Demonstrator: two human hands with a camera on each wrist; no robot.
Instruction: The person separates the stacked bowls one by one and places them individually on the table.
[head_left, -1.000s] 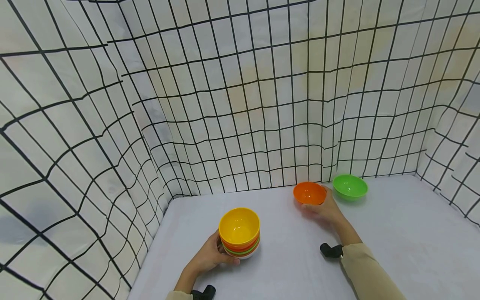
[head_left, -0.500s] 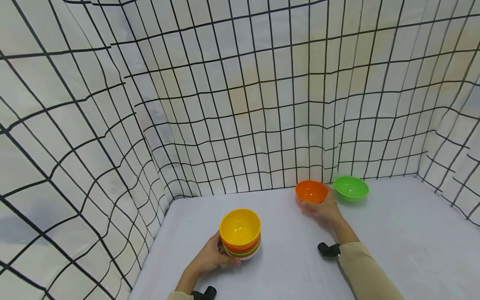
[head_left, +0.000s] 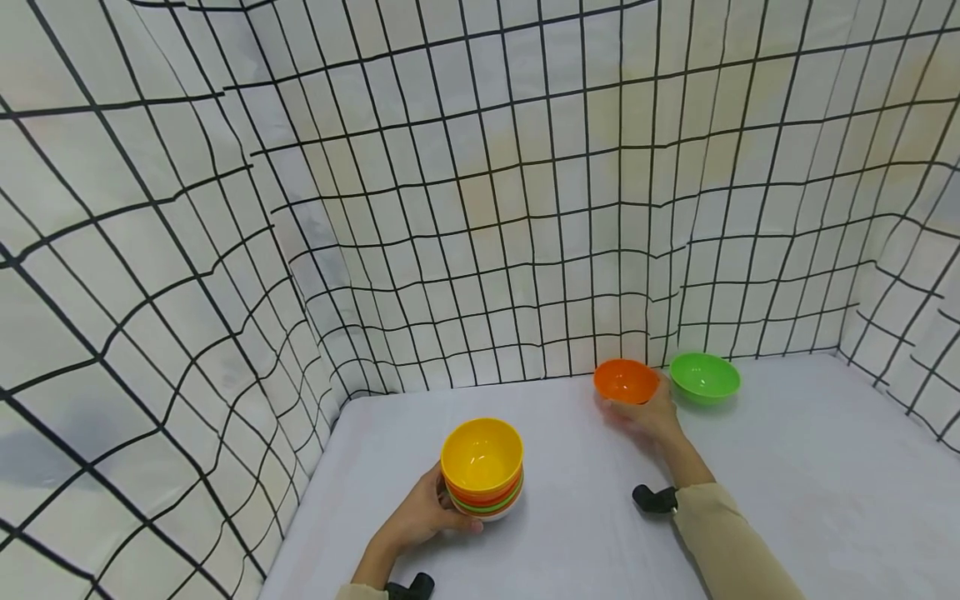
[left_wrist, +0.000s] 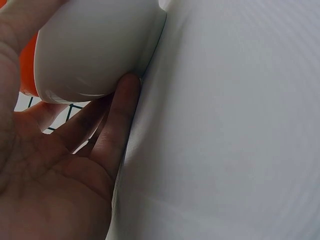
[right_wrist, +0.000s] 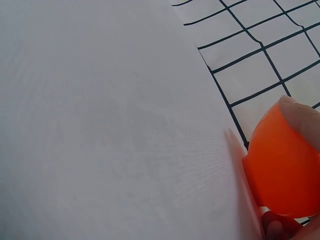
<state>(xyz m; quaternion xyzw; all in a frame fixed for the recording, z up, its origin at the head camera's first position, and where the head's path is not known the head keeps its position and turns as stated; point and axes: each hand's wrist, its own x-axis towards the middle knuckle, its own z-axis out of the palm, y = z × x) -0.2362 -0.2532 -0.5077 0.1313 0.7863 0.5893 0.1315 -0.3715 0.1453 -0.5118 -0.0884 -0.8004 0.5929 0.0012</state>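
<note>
We see a pale grey surface (head_left: 787,483) walled by gridded cloth (head_left: 480,208). Taking the stack of bowls (head_left: 483,479) as our landmark, yellow on top and white at the bottom, our left hand (head_left: 420,517) cups its near side, fingers curled round the base. Far to its right, our right hand (head_left: 651,410) grips the orange bowl (head_left: 625,381), just beside the green bowl (head_left: 703,377). We judge these thin plastic bowls light, stiff and smooth; best held at the rim or wall.
</note>
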